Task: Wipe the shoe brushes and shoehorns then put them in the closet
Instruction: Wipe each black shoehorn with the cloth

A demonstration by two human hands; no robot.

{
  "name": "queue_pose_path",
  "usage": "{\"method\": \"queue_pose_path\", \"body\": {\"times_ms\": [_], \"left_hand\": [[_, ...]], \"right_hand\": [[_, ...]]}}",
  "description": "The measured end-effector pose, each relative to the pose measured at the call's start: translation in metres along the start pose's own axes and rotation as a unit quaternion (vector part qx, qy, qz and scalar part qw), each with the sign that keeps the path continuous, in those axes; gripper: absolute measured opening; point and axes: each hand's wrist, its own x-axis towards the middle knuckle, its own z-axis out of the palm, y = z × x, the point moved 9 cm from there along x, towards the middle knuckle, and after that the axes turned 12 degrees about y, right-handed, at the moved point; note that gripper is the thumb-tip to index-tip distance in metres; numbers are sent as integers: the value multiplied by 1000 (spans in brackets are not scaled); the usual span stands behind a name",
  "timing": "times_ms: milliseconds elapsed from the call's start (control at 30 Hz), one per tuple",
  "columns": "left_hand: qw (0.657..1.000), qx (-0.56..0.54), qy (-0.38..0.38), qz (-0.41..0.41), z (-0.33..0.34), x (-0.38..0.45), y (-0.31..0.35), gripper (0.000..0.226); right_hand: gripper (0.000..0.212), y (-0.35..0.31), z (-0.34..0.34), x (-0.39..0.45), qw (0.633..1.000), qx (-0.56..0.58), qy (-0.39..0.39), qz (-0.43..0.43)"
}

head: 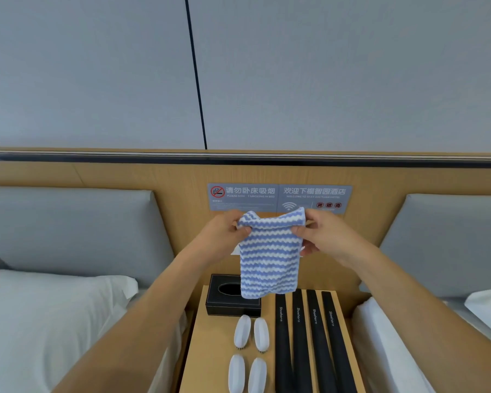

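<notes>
We hold the striped cloth (268, 251) up by its two top corners, above the far end of the nightstand (210, 350). The left hand (227, 234) pinches the left corner between thumb and curled fingers; the right hand (321, 234) pinches the right corner the same way. The cloth hangs free, its lower edge in front of the black tissue box (224, 304).

The task items lie on the nightstand, untouched. Four white shoe brushes (248, 353) sit in two rows of two at the near left. Four black shoehorns (309, 341) lie side by side to their right, running from far to near, each marked "Shoehorn". A bed (40, 321) stands on either side. The closet is not in view.

We judge the step in hand to be preparation of the cloth; no item appears wiped yet.

The next move calls for:
1. Gathering or folding the cloth into one hand.
2. Freeing the other hand to lift one brush or shoehorn.
3. Wiping that item over its full surface.

The brushes lie close together, so we should lift one without disturbing its neighbours.
</notes>
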Motion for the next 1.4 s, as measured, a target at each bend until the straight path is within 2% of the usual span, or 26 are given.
{"method": "queue_pose_path", "body": {"times_ms": [167, 267, 333, 467, 533, 633, 700, 800, 900, 1033, 1200, 1300, 1400], "left_hand": [[995, -68, 29, -66, 5, -1, -6, 17], [987, -95, 49, -122, 4, 0, -15, 28], [978, -146, 24, -146, 4, -1, -20, 39], [971, -209, -47, -105, 4, -2, -9, 59], [983, -166, -34, -67, 1, -2, -4, 59], [993, -110, 31, -32, -7, 0, 0, 48], [992, -95, 76, -21, -12, 0, 0, 42], [989, -84, 117, -10, -18, 1, 1, 36], [988, -98, 122, -19, -17, 2, 0, 31], [986, -104, 128, -25, -14, 4, -2, 25], [988, -111, 107, -21, -9, 6, -6, 17], [992, -100, 74, -21, -3, 6, -8, 28], [995, -53, 86, -8, -2, 6, -11, 29]], "right_hand": [[23, 15, 4, -1, 983, 142, 8, 116], [42, 17, 4, 0, 972, 195, -11, 133], [58, 15, 3, 0, 971, 204, -39, 118], [73, 11, -2, 1, 984, 159, -52, 66], [79, 10, -3, 1, 987, 140, -51, 54], [85, 11, -2, 2, 989, 135, -36, 53], [81, 11, -5, 5, 992, 120, 0, 48], [62, 11, -9, 8, 992, 112, 36, 46], [42, 11, -8, 10, 988, 139, 40, 52], [27, 8, -8, 13, 991, 117, 53, 32], [26, 6, -9, 15, 996, 69, 63, 2], [33, 3, -3, 14, 999, 34, 21, -11], [39, 2, 5, 13, 999, -30, -2, -38]]}}
